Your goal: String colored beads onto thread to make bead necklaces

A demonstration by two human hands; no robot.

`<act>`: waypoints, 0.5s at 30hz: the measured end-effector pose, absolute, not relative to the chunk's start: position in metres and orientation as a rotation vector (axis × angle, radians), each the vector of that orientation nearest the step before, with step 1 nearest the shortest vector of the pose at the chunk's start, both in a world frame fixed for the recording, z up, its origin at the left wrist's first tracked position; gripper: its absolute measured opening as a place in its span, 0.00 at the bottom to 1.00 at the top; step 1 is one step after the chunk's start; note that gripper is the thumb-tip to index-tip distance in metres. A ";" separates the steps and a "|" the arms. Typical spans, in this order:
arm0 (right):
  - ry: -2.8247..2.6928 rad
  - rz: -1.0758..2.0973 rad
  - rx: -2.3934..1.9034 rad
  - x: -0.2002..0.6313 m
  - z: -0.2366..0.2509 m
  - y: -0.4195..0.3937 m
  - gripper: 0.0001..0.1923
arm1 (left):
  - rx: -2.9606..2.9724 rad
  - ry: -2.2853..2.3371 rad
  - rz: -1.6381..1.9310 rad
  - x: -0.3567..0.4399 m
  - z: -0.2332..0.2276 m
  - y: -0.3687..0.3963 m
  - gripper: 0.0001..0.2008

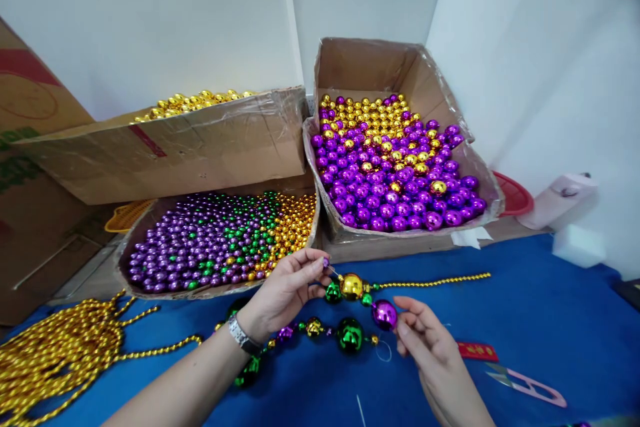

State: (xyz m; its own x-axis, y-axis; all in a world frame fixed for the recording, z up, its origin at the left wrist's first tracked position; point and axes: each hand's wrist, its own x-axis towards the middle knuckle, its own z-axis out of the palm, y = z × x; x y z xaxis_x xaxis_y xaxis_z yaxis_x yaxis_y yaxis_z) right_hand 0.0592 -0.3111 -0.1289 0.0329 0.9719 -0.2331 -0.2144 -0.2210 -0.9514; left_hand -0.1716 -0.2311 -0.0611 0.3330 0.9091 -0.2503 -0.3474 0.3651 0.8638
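Observation:
My left hand (293,283), wearing a metal-banded watch (243,337), pinches a small purple bead (326,262) at the end of a short clear thread. Close by hang a large gold bead (351,287) and a green bead (333,292). At the right, the fingertips of my right hand (430,343) are closed on a large purple bead (385,315) of the same strand. Below lies a length of strung beads with a large green bead (350,335), ending in a loop of clear thread (384,350). My left forearm covers part of that strand.
Behind stand a box of purple, green and gold beads (116,267) and a box of larger beads (365,63). Gold bead chains (60,347) heap at left; another gold chain (440,280) runs rightward. Pink-handled thread snips (535,387) lie by a red strip (477,351).

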 end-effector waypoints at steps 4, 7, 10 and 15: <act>-0.960 1.317 -1.301 0.062 -0.134 -0.310 0.19 | 1.134 1.031 0.972 -0.167 -0.057 -0.234 0.10; -1.036 1.264 -1.315 0.065 -0.147 -0.308 0.21 | 1.367 1.152 0.952 -0.156 -0.055 -0.237 0.11; -1.140 1.276 -1.335 0.069 -0.163 -0.306 0.21 | 1.430 1.174 0.933 -0.141 -0.064 -0.239 0.10; -1.276 1.225 -1.420 0.083 -0.183 -0.307 0.19 | 1.657 1.099 0.967 -0.119 -0.088 -0.240 0.07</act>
State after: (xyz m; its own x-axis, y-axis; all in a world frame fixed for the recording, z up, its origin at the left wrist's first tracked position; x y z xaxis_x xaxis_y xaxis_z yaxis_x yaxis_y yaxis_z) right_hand 0.0828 -0.3068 -0.1828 0.0017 0.9922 -0.1244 0.1643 -0.1229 -0.9787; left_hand -0.1193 -0.2403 -0.0885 0.2997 0.9458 0.1254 0.2441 -0.2031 0.9483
